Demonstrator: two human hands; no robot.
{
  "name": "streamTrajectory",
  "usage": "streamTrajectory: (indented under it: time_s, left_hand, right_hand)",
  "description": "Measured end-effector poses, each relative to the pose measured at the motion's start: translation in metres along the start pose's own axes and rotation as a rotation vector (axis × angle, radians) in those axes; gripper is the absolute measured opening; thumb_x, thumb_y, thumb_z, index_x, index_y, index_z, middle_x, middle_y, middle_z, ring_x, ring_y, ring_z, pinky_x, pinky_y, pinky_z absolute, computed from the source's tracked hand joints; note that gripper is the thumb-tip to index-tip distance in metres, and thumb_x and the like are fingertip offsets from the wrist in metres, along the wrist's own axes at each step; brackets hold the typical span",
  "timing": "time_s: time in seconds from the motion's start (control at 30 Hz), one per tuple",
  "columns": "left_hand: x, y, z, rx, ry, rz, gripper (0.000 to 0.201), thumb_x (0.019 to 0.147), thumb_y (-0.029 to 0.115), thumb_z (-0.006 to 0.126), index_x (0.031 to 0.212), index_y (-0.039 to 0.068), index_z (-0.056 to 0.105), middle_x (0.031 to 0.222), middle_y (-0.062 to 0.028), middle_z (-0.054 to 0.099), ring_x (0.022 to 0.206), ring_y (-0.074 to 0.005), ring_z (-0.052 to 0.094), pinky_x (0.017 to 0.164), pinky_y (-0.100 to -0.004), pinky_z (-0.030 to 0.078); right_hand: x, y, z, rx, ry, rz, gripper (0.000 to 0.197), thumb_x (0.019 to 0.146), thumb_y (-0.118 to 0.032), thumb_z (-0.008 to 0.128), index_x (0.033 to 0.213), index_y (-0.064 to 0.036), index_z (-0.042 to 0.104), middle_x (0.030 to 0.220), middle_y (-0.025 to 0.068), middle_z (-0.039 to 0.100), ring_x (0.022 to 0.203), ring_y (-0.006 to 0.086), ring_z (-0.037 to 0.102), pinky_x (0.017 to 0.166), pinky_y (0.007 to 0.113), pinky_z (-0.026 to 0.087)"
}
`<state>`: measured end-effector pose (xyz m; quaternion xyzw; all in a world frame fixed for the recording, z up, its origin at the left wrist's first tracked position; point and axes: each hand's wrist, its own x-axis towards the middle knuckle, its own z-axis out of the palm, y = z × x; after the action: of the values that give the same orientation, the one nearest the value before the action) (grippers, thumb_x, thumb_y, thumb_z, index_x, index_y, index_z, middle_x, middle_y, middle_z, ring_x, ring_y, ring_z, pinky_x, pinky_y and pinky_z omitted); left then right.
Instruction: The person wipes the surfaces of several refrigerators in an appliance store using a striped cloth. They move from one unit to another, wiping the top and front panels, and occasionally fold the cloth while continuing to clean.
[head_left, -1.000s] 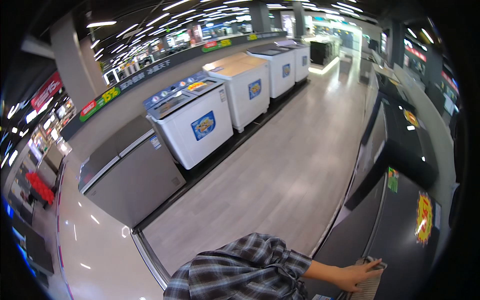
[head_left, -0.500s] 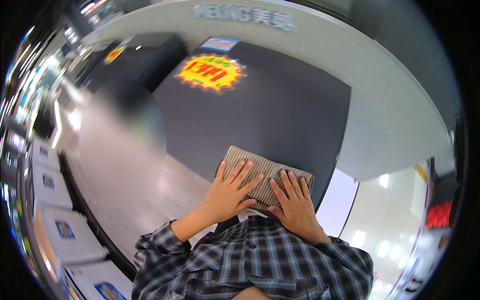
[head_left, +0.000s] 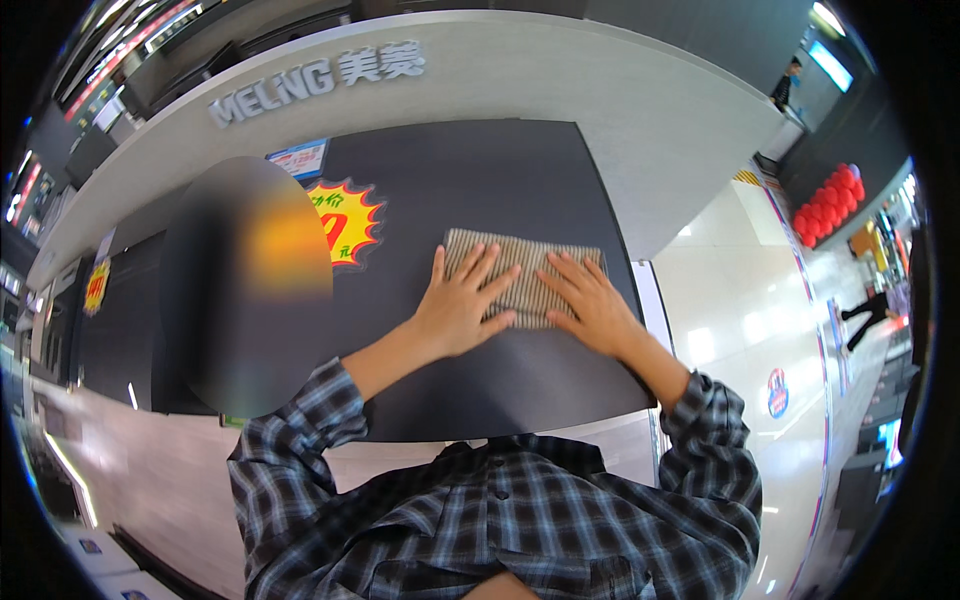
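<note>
A folded striped cloth (head_left: 528, 290), brown and beige, lies flat on the dark grey top (head_left: 480, 395) of a large box-like unit in front of me. My left hand (head_left: 455, 308) rests on the cloth's left part, fingers stretched out and spread. On its right part lies my right hand (head_left: 602, 308), also flat with fingers apart. Both palms face down, and neither hand grips the cloth. Both forearms reach forward in plaid sleeves.
A yellow-and-red starburst sign (head_left: 350, 222) and a small blue-and-white card (head_left: 300, 158) lie on the top's left side. Behind stands a pale wall (head_left: 540, 60) with raised lettering. Another dark unit (head_left: 120, 330) is left; red balloons (head_left: 830, 205) hang right. A blurred oval hides part of the left.
Both hands and the cloth have moved forward over the dark top, away from its near edge. The view has shifted, bringing the near edge and more of the right side into sight.
</note>
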<state>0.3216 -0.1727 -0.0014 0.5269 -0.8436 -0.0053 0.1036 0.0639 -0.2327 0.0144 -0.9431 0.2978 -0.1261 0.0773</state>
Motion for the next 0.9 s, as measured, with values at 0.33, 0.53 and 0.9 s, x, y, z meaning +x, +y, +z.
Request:
streamTrajectory:
  time_s: [0.33,0.53,0.9]
  left_hand:
    - [0.124,0.004,-0.026,-0.071,0.237,-0.240,0.056,0.096,0.042,0.051,0.142,0.010,0.045,0.153,-0.0207,0.030,0.146,-0.0338,0.019,0.113,-0.0640,0.012]
    - [0.144,-0.029,-0.025,-0.007,0.533,-0.186,0.023,0.086,0.020,0.064,0.104,0.006,0.067,0.112,-0.0103,0.058,0.106,-0.0269,0.055,0.093,-0.0432,0.041]
    - [0.174,-0.042,-0.026,0.025,0.094,-0.504,0.064,0.100,0.052,0.031,0.152,0.016,0.027,0.159,-0.0097,0.023,0.148,-0.0245,0.017,0.118,-0.0543,0.009]
  right_hand:
    - [0.043,0.071,-0.048,-0.266,0.345,0.327,0.046,0.093,-0.036,0.059,0.133,-0.0144,0.055,0.134,0.0172,0.051,0.127,0.0333,0.046,0.110,0.048,0.030]
    - [0.080,0.092,-0.033,-0.258,0.640,0.529,0.010,0.088,-0.013,0.062,0.095,-0.0063,0.064,0.099,0.0120,0.062,0.100,0.0325,0.058,0.088,0.045,0.044]
    - [0.124,0.128,-0.027,-0.151,0.400,0.507,0.055,0.099,-0.045,0.042,0.136,-0.0047,0.049,0.147,0.0135,0.044,0.140,0.0271,0.034,0.116,0.046,0.024]
